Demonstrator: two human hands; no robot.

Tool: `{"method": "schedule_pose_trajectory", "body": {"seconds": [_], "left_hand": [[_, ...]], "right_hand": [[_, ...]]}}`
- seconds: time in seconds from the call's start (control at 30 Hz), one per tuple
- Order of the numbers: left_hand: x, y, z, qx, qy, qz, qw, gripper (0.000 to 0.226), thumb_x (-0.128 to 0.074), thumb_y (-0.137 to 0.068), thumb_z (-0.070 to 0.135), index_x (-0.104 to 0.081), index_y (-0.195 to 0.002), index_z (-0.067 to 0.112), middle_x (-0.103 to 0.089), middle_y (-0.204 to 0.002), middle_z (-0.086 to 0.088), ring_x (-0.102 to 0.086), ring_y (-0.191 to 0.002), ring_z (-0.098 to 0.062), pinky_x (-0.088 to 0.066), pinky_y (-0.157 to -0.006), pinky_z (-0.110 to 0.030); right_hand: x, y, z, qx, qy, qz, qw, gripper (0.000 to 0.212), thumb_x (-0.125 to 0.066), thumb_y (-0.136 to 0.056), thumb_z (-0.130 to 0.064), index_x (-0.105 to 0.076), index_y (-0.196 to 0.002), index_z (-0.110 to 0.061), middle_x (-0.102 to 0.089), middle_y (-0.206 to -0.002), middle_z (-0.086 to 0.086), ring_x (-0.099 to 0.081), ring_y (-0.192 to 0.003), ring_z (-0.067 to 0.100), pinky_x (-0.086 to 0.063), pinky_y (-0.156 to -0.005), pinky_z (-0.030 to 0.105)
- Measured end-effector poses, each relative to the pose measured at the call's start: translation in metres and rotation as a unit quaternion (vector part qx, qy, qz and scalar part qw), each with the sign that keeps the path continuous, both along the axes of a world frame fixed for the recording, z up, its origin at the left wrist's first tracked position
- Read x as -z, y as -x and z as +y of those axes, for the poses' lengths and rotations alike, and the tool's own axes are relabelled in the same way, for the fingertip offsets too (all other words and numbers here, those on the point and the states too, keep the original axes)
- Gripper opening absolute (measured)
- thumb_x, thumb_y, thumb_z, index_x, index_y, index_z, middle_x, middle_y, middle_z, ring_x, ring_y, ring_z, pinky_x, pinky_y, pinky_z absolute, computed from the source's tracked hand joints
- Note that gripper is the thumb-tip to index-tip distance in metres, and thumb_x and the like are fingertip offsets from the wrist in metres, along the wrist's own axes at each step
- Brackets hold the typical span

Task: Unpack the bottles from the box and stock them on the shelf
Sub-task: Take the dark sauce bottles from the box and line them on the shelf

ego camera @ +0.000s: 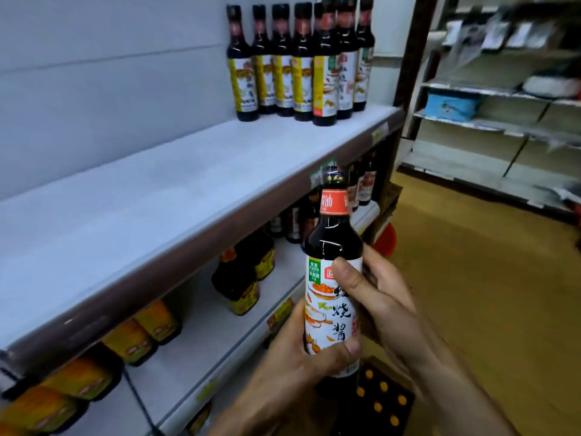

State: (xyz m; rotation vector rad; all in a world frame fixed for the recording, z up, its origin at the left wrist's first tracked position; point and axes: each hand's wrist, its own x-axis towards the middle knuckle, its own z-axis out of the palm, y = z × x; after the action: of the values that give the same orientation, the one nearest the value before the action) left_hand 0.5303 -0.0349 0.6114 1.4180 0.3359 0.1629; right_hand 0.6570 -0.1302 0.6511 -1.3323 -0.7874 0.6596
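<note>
Grip: left hand (294,361) low, right hand (385,298) higher, around the upright bottle (333,236).

Person in view from the forearms down only.

Bare left hand (292,360): broad and thick-set. The left thumb (342,349) is wide, with a short, plain nail and creased skin over the knuckle.

Bare left forearm (251,413): uncovered down to the bottom edge of the frame, surface softened by blur.

Bare right hand (380,297): longer-looking fingers. The right thumb (342,269) is rounded at the tip, its nail not clear enough to read. Skin folds between thumb and forefinger.

Bare right forearm (456,388): uncovered to the frame edge, with lengthwise ridges at the wrist.

Hair or marks are too blurred to tell. Any clothing lies outside the frame.
</note>
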Motion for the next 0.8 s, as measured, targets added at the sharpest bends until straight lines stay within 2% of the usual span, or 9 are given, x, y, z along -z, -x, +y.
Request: {"method": "schedule_pose_trajectory", "body": {"seconds": [0.1,0.2,0.3,0.37,0.5,0.6,0.63,0.7,0.8], "left_hand": [[-0.029,0.012,0.021,-0.017,-0.009,-0.033,0.999,0.061,-0.071,-0.09,0.005,-0.048,-0.14,0.029,-0.073,-0.126,0.001,-0.07,-0.116,-0.016,-0.057,-0.09,-0.024],[-0.054,0.023,0.049,-0.039,-0.053,-0.055,0.996,0.058,-0.076,-0.087,0.01,-0.052,-0.136,0.029,-0.075,-0.121,0.002,-0.072,-0.11,-0.012,-0.056,-0.084,-0.018],[-0.071,0.037,0.077,-0.054,-0.116,-0.064,0.99,0.06,-0.081,-0.084,0.029,-0.051,-0.136,0.035,-0.072,-0.124,0.006,-0.07,-0.115,-0.01,-0.057,-0.094,-0.028],[-0.083,0.05,0.096,-0.078,-0.145,-0.074,0.983,0.057,-0.078,-0.085,0.032,-0.051,-0.135,0.035,-0.072,-0.125,0.008,-0.069,-0.115,-0.009,-0.055,-0.099,-0.032],[-0.1,0.076,0.119,-0.106,-0.173,-0.097,0.974,0.052,-0.075,-0.09,0.025,-0.049,-0.135,0.028,-0.073,-0.122,0.005,-0.071,-0.112,-0.012,-0.056,-0.101,-0.037],[-0.107,0.101,0.137,-0.146,-0.165,-0.106,0.97,0.056,-0.078,-0.085,0.028,-0.051,-0.134,0.031,-0.073,-0.123,0.002,-0.07,-0.114,-0.018,-0.054,-0.104,-0.046],[-0.109,0.108,0.142,-0.156,-0.164,-0.105,0.968,0.055,-0.078,-0.085,0.028,-0.052,-0.133,0.032,-0.072,-0.123,0.002,-0.07,-0.115,-0.018,-0.054,-0.104,-0.047],[-0.115,0.123,0.153,-0.177,-0.172,-0.099,0.964,0.053,-0.079,-0.086,0.028,-0.053,-0.131,0.034,-0.073,-0.121,0.004,-0.071,-0.112,-0.015,-0.056,-0.1,-0.04],[-0.125,0.147,0.168,-0.216,-0.195,-0.086,0.953,0.062,-0.08,-0.079,0.043,-0.051,-0.133,0.037,-0.071,-0.121,0.009,-0.07,-0.113,-0.012,-0.055,-0.102,-0.039]], "right_hand": [[-0.027,0.01,0.027,0.004,-0.021,-0.033,0.999,0.039,-0.066,-0.088,-0.045,-0.067,-0.124,-0.031,-0.076,-0.117,0.005,-0.072,-0.11,0.023,-0.055,-0.094,0.046],[-0.057,0.022,0.053,-0.007,-0.036,-0.06,0.998,0.042,-0.066,-0.085,-0.049,-0.067,-0.124,-0.032,-0.076,-0.117,0.003,-0.073,-0.11,0.023,-0.056,-0.094,0.047],[-0.085,0.037,0.078,-0.018,-0.056,-0.103,0.993,0.044,-0.063,-0.087,-0.049,-0.066,-0.126,-0.03,-0.077,-0.115,-0.002,-0.073,-0.108,0.016,-0.056,-0.091,0.036],[-0.1,0.05,0.096,-0.033,-0.071,-0.115,0.99,0.042,-0.063,-0.09,-0.047,-0.065,-0.126,-0.027,-0.077,-0.115,-0.001,-0.074,-0.108,0.017,-0.057,-0.093,0.037],[-0.117,0.074,0.13,-0.061,-0.086,-0.132,0.986,0.039,-0.061,-0.092,-0.047,-0.065,-0.125,-0.025,-0.078,-0.112,0.0,-0.075,-0.105,0.018,-0.059,-0.09,0.037],[-0.126,0.094,0.156,-0.093,-0.107,-0.136,0.981,0.045,-0.061,-0.088,-0.051,-0.065,-0.125,-0.025,-0.077,-0.114,0.003,-0.074,-0.108,0.022,-0.058,-0.094,0.048],[-0.128,0.1,0.163,-0.099,-0.111,-0.137,0.979,0.046,-0.062,-0.086,-0.052,-0.065,-0.123,-0.025,-0.077,-0.113,0.003,-0.074,-0.107,0.022,-0.058,-0.095,0.049],[-0.134,0.112,0.179,-0.117,-0.123,-0.139,0.976,0.043,-0.063,-0.087,-0.051,-0.066,-0.121,-0.024,-0.078,-0.111,0.002,-0.075,-0.106,0.021,-0.06,-0.095,0.046],[-0.143,0.132,0.203,-0.153,-0.136,-0.149,0.967,0.041,-0.062,-0.089,-0.05,-0.066,-0.121,-0.024,-0.078,-0.112,0.001,-0.074,-0.107,0.02,-0.06,-0.094,0.04]]}}
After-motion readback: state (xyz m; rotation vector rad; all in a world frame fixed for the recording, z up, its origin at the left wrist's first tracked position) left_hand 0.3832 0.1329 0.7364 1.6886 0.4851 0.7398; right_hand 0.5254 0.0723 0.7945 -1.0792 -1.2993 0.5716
